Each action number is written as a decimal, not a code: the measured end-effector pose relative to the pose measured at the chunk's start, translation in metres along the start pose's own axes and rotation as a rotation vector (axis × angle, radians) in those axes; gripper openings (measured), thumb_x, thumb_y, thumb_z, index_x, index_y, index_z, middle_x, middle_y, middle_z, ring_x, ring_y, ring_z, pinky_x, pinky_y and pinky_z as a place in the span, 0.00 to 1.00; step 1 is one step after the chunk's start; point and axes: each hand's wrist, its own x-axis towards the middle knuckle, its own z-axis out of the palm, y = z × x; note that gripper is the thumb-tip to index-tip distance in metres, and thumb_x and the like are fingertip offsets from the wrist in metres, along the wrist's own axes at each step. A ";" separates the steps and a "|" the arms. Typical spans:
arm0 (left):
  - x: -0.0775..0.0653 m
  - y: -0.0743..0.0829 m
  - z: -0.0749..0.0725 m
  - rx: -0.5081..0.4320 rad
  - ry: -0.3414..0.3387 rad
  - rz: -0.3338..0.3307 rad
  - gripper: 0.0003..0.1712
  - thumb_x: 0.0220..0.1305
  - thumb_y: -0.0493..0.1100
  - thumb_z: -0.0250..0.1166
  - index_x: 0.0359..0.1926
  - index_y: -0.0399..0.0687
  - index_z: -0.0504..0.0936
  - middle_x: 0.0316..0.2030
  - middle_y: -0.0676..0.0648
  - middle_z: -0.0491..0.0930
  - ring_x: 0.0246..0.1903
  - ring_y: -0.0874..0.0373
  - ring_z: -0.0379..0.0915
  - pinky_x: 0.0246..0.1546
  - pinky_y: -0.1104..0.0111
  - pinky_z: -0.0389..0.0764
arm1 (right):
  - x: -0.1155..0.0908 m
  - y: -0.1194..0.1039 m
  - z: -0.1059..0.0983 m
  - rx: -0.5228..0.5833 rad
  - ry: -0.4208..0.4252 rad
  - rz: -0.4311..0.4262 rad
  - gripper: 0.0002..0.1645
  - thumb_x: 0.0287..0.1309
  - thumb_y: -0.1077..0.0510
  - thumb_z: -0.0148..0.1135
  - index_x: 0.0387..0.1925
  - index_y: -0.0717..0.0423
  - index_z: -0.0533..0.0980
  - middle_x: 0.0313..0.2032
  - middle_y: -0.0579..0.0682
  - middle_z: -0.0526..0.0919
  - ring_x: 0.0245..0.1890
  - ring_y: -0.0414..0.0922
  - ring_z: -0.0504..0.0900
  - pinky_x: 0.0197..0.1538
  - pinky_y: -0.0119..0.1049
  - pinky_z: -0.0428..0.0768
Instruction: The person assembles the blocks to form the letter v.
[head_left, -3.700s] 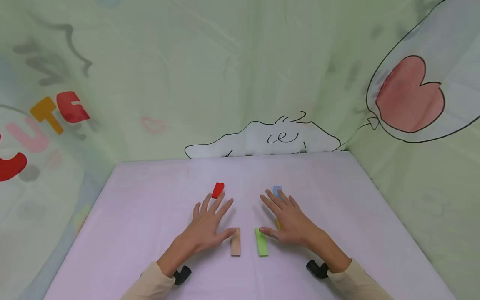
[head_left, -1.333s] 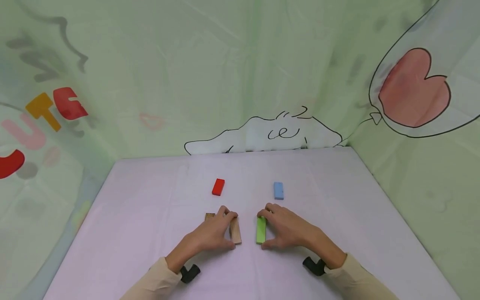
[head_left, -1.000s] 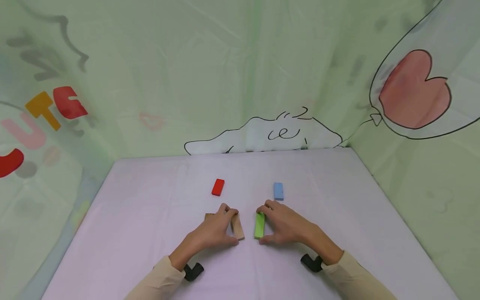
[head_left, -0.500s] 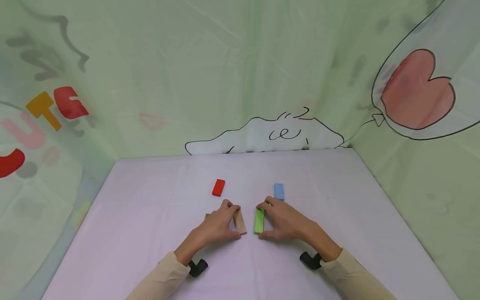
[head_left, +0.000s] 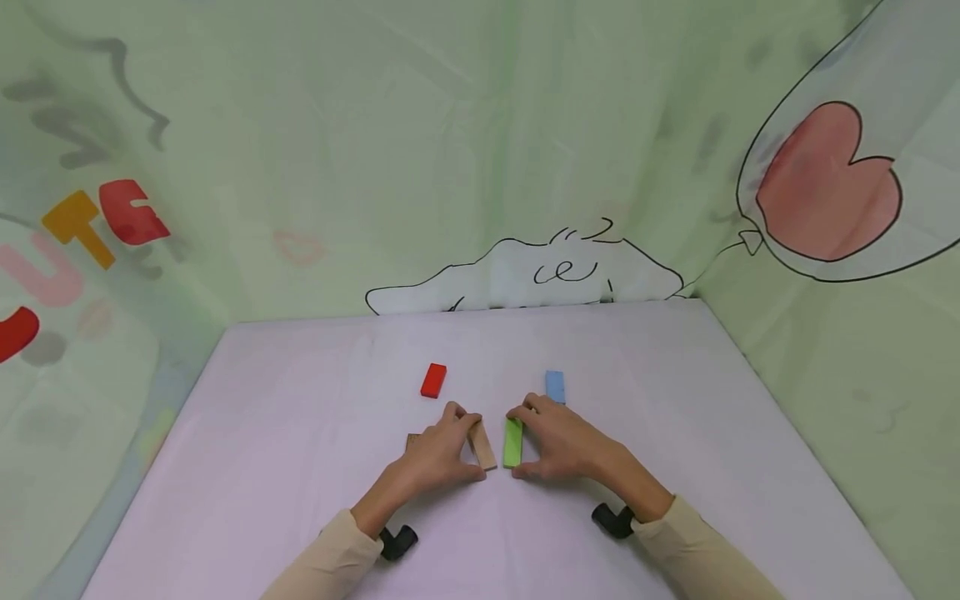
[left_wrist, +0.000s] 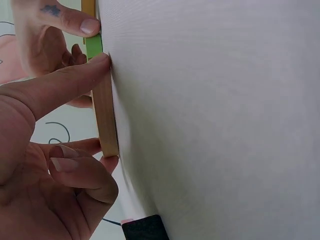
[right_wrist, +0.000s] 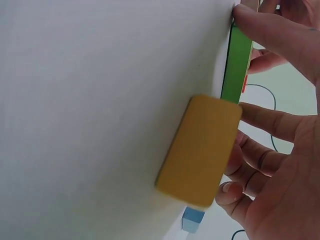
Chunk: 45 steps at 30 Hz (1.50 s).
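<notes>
In the head view my left hand (head_left: 437,450) grips a plain wooden block (head_left: 482,444) by its two ends, thumb at the near end and fingers at the far end. My right hand (head_left: 564,437) holds a light green block (head_left: 513,443) the same way. Both blocks lie on the white tabletop, a narrow gap between them, the wooden one slanted. The left wrist view shows the thumb on the end of the wooden block (left_wrist: 105,120). A yellow block (right_wrist: 200,152) stands beside the green block (right_wrist: 237,65) in the right wrist view; the right hand hides it from the head camera.
Farther back lie a red block (head_left: 433,380) on the left and a blue block (head_left: 555,386) just beyond the right fingers. A brown block (head_left: 412,440) is mostly covered by the left hand. Printed cloth (head_left: 337,167) walls in the table's back and sides.
Spread hands over the table have closed on the wooden and green blocks. Both blocks have since slid away from the person and closer together; the wooden one has turned aslant. Red and blue stay put.
</notes>
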 end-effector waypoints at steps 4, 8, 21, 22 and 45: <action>0.000 0.000 0.001 -0.004 0.008 0.003 0.47 0.57 0.50 0.81 0.74 0.42 0.72 0.65 0.41 0.69 0.35 0.57 0.74 0.35 0.69 0.76 | 0.001 -0.003 -0.001 -0.002 0.003 0.004 0.46 0.48 0.38 0.84 0.64 0.54 0.78 0.50 0.48 0.78 0.44 0.41 0.75 0.50 0.41 0.81; 0.000 0.000 0.000 0.000 0.002 0.000 0.47 0.58 0.49 0.80 0.75 0.43 0.72 0.66 0.41 0.69 0.35 0.58 0.74 0.34 0.70 0.75 | 0.002 -0.006 -0.003 -0.002 0.001 -0.002 0.46 0.48 0.39 0.84 0.65 0.55 0.77 0.50 0.48 0.77 0.43 0.41 0.74 0.48 0.40 0.80; -0.002 -0.001 0.001 -0.032 0.000 -0.031 0.51 0.58 0.49 0.80 0.79 0.45 0.67 0.69 0.40 0.66 0.37 0.54 0.76 0.36 0.66 0.77 | 0.001 -0.005 -0.003 0.026 -0.015 -0.005 0.54 0.50 0.36 0.82 0.71 0.59 0.72 0.55 0.51 0.77 0.47 0.42 0.76 0.53 0.43 0.82; -0.002 -0.001 0.001 -0.036 0.001 -0.036 0.52 0.58 0.49 0.80 0.79 0.45 0.66 0.70 0.40 0.65 0.36 0.54 0.76 0.35 0.66 0.77 | 0.001 -0.005 -0.004 0.023 -0.012 -0.008 0.54 0.50 0.36 0.82 0.71 0.59 0.72 0.55 0.52 0.77 0.47 0.43 0.77 0.53 0.44 0.82; 0.001 -0.004 -0.001 0.017 -0.019 0.009 0.46 0.60 0.51 0.78 0.75 0.44 0.71 0.67 0.44 0.68 0.40 0.55 0.77 0.38 0.66 0.81 | 0.006 -0.005 -0.007 0.019 -0.041 -0.007 0.48 0.52 0.39 0.82 0.69 0.56 0.76 0.56 0.50 0.78 0.49 0.43 0.77 0.55 0.45 0.83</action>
